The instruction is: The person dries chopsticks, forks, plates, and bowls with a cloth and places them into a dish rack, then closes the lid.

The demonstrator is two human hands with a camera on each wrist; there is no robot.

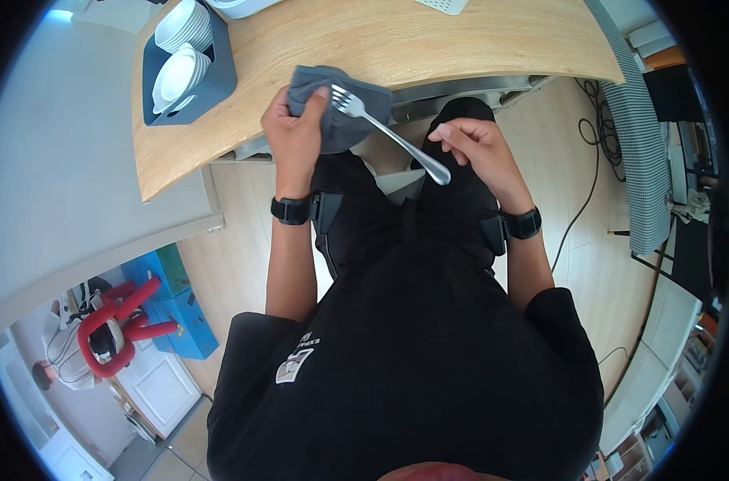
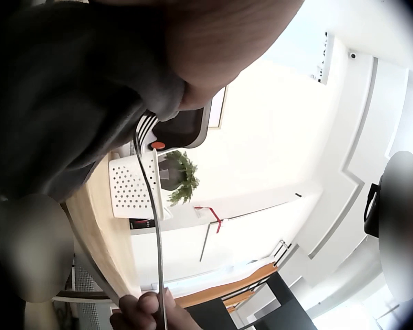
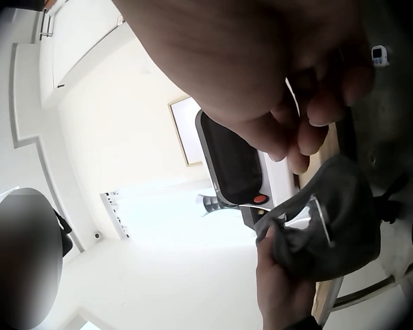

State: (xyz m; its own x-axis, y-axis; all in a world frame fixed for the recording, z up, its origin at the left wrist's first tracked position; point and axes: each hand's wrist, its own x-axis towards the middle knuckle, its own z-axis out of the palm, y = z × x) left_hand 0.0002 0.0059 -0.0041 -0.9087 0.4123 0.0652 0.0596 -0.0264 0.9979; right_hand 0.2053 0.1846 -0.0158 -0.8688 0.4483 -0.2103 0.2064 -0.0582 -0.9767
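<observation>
Left hand (image 1: 294, 132) is gripping the grey cloth (image 1: 352, 132), thumb pressing on top. Fork (image 1: 395, 138) is lying slantwise across it, tines just beside the thumb, handle projecting past the cloth toward the right hand (image 1: 486, 154). Cloth and fork are sitting over the lap, off the front edge of the wooden table (image 1: 332, 40).

Right-hand grip: fingers are bending in, narrow gap, apparently holding nothing. Handle end is showing clear of them in the head view; left wrist view is overlapping the two, so it isn't settling contact. Can't tell how much of the fork's weight the left fingers are carrying through the cloth; their undersides are hidden.

Step in hand, my read: cloth handling at the tine end. Next move is calling for a steady handle and cloth seating snugly round the tines. Loose folds could be snagging on the points.
</observation>
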